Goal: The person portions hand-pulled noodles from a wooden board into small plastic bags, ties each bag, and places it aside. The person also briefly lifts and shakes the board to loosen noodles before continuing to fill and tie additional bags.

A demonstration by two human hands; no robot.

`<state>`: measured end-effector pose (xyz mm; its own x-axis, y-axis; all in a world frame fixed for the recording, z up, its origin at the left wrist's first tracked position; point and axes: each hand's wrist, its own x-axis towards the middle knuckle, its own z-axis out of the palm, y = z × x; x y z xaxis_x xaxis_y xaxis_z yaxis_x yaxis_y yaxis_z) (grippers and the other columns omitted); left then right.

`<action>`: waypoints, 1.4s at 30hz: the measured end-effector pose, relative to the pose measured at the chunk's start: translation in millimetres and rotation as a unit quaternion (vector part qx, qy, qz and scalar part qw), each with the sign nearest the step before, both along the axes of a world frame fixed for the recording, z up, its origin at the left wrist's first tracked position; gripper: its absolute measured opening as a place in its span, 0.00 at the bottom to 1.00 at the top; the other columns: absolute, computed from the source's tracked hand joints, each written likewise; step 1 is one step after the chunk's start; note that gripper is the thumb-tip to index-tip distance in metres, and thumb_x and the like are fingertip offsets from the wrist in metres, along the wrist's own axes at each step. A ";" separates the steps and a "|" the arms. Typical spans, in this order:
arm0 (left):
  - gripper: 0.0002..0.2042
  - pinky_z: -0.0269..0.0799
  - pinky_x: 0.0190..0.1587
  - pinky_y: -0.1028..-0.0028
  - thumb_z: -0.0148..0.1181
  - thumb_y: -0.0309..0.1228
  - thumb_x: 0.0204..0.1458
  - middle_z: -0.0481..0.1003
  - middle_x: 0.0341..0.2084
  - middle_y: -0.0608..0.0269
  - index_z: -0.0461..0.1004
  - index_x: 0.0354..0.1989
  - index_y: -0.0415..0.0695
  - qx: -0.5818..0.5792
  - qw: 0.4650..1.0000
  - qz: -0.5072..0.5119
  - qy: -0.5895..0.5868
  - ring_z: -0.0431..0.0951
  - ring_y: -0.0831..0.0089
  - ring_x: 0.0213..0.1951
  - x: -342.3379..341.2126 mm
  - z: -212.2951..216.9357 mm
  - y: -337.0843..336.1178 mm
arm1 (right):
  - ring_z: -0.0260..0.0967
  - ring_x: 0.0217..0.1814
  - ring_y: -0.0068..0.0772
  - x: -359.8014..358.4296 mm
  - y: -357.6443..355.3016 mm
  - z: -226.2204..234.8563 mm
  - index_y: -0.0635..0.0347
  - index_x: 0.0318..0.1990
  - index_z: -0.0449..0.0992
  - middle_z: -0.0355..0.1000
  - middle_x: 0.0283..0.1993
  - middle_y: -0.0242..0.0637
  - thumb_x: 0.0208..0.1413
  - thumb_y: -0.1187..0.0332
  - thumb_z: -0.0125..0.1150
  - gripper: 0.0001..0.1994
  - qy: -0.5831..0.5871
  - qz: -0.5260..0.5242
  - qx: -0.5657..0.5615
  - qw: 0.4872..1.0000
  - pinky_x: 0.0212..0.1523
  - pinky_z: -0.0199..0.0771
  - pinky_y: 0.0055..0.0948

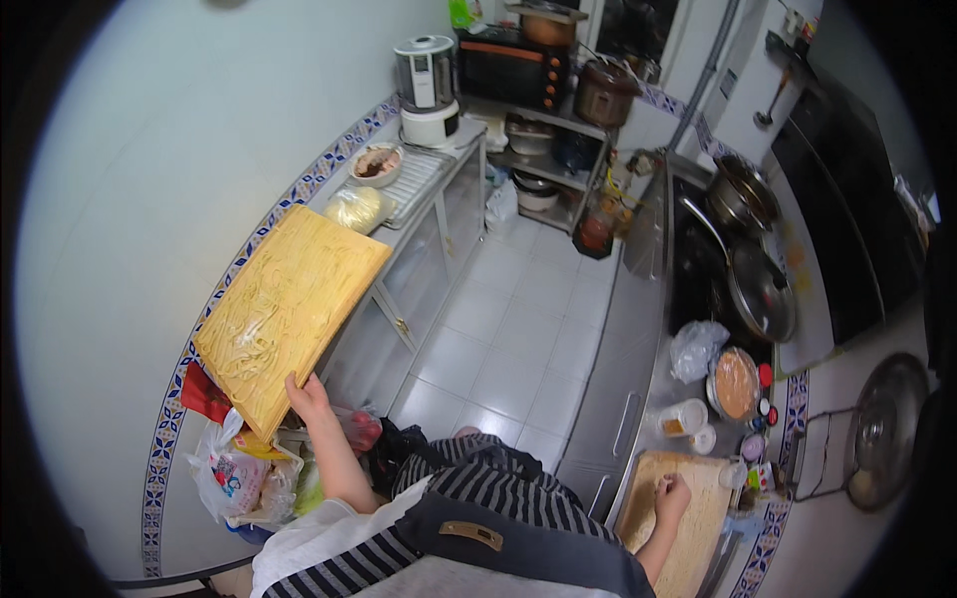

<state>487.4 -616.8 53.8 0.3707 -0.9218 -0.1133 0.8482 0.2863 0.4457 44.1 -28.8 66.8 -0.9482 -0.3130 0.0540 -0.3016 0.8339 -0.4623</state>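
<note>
My left hand (309, 397) grips the front edge of a large yellow wooden board (344, 254) on the left counter. Pale strips that look like cut noodles (254, 349) lie loose toward the board's near end. My right hand (672, 496) is closed in a fist above a second, paler wooden board (693, 553) on the right counter. What the right fingers hold, if anything, is hidden. White powder, seemingly flour, marks the surface under that hand. A small clear cup (733, 474) stands at this board's far right corner.
Beyond the yellow board are a bag of pale dough or flour (357, 208) and a bowl (377, 164). On the right counter stand a film-covered bowl (736, 384), a crumpled plastic bag (698, 349) and a lidded pan (762, 294). Filled bags (239, 473) crowd below the left board.
</note>
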 end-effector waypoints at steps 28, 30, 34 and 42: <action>0.16 0.70 0.36 0.70 0.60 0.32 0.48 0.73 0.39 0.55 0.68 0.44 0.42 0.112 0.860 -0.460 -0.188 0.72 0.69 0.36 -131.4 15.0 67.2 | 0.65 0.56 0.46 125.3 149.7 -9.2 0.59 0.48 0.73 0.68 0.52 0.48 0.38 0.63 0.69 0.26 -0.086 -0.359 0.127 0.921 0.56 0.66 0.37; 0.15 0.69 0.33 0.76 0.57 0.29 0.51 0.74 0.35 0.59 0.68 0.47 0.41 0.082 0.761 -0.555 -0.327 0.71 0.74 0.33 -197.5 11.1 117.9 | 0.64 0.57 0.45 139.0 158.9 -7.6 0.59 0.49 0.73 0.67 0.53 0.47 0.38 0.61 0.69 0.27 -0.105 -0.388 0.131 0.906 0.57 0.65 0.37; 0.19 0.70 0.33 0.78 0.58 0.28 0.51 0.73 0.34 0.64 0.67 0.52 0.41 -0.028 0.488 -0.776 -0.399 0.73 0.76 0.34 -317.2 29.3 247.1 | 0.63 0.57 0.46 163.4 186.6 -6.3 0.61 0.48 0.73 0.68 0.51 0.48 0.40 0.58 0.69 0.27 -0.123 -0.420 0.121 0.891 0.57 0.64 0.38; 0.41 0.72 0.43 0.71 0.72 0.39 0.35 0.66 0.50 0.50 0.61 0.59 0.33 -0.418 0.120 -0.732 -0.525 0.73 0.66 0.44 -477.2 20.5 462.1 | 0.64 0.56 0.51 173.0 280.0 -33.0 0.63 0.51 0.70 0.67 0.52 0.52 0.41 0.51 0.69 0.33 -0.093 -0.496 0.048 0.862 0.55 0.65 0.40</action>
<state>10.2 -154.7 74.3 -0.8516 0.3870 -0.3535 -0.1352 0.4895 0.8615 217.1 251.2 33.8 -0.7416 0.6620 -0.1087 0.6534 0.6762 -0.3402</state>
